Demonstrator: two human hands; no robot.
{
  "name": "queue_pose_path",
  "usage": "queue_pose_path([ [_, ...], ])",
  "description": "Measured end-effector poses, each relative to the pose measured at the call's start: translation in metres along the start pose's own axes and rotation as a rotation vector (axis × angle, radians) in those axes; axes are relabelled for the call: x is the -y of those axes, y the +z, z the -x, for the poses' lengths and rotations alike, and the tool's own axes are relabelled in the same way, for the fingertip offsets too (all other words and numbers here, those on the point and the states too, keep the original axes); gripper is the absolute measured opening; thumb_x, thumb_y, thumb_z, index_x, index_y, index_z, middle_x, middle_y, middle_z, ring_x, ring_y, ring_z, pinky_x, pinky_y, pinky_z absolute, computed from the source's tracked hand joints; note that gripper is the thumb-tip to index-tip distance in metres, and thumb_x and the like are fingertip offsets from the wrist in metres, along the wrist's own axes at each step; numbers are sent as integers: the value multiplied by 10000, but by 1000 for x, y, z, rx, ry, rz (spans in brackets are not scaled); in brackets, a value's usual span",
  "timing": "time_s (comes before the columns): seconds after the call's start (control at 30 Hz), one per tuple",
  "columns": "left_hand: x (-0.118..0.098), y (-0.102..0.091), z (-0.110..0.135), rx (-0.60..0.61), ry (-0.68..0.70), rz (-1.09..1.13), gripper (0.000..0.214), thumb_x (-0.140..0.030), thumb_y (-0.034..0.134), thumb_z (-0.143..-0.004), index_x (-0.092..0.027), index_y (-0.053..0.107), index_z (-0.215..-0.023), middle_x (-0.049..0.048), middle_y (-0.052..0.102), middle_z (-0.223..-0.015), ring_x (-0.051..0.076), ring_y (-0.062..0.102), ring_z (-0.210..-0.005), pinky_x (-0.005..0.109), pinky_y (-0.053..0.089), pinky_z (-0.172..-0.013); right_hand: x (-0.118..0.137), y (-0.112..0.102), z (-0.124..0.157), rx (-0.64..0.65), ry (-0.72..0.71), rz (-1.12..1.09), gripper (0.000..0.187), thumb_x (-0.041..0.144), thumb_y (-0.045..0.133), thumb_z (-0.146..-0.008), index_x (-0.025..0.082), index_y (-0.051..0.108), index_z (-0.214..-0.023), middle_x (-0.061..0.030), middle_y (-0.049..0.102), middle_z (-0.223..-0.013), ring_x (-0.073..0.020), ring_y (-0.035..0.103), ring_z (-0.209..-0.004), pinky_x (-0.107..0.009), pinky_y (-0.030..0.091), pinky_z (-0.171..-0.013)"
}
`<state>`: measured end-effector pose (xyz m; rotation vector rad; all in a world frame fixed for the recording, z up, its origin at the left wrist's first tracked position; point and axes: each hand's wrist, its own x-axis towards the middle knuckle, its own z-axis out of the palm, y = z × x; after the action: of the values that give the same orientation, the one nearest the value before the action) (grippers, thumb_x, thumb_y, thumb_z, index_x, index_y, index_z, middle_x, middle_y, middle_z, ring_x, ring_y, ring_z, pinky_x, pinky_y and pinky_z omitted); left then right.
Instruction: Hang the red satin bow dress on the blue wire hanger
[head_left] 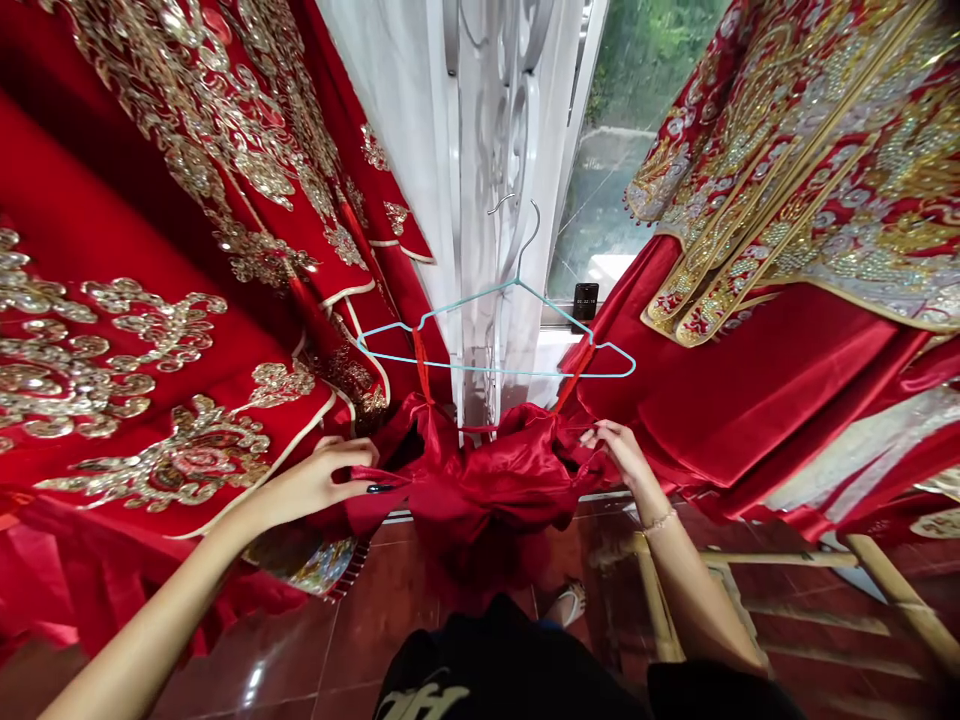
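Observation:
A red satin dress hangs by thin red straps from a light blue wire hanger in front of me. My left hand pinches the dress's fabric at its left side, thumb below and fingers above. On the opposite side, my right hand has its fingertips closed on the dress's edge near the right strap. Between the hands the bodice looks gathered and crumpled. The hanger's silver hook points upward against the white metalwork.
Red garments with sequined embroidery hang at left and right. Behind stand a white scrolled metal frame, a pale curtain and a window. A phone stands by the window. A wooden ladder-like frame is at lower right.

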<state>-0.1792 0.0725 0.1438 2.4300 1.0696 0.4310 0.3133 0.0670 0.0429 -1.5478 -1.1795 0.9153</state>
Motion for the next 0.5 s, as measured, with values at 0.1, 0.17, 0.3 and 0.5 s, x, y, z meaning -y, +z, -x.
queue_pose_path([
  [0.1, 4, -1, 1, -201, -47, -105, 220, -399, 566, -838, -230, 565, -697, 33, 668, -846, 192, 619, -772, 305, 481, -807, 6, -2, 11, 83, 26, -230, 278, 435, 505, -759, 237, 679, -848, -117, 776, -880, -281, 741, -837, -505, 597, -877],
  [0.17, 5, 7, -1, -381, -104, -133, 127, -332, 518, -817, -237, 573, -755, 38, 663, -854, 201, 623, -771, 317, 491, -791, 8, 1, 20, 113, 36, -384, 307, 425, 528, -755, 242, 701, -931, -117, 783, -943, -291, 747, -890, -530, 581, -944],
  [0.3, -4, 30, -7, -753, -209, -102, 152, -329, 542, -824, -231, 613, -916, 72, 685, -997, 257, 646, -979, 389, 496, -939, 13, 8, 35, 68, -79, -502, 404, 399, 502, -779, 264, 715, -1094, -111, 749, -1198, -310, 696, -1150, -557, 501, -1087],
  [0.5, -6, 51, -20, -910, -434, 171, 132, -316, 587, -813, -214, 659, -855, 65, 708, -935, 222, 667, -797, 373, 551, -821, 16, 19, 38, -219, -349, -285, 557, 370, 637, -814, 310, 596, -1366, -76, 536, -1521, -287, 511, -1406, -524, 405, -1182],
])
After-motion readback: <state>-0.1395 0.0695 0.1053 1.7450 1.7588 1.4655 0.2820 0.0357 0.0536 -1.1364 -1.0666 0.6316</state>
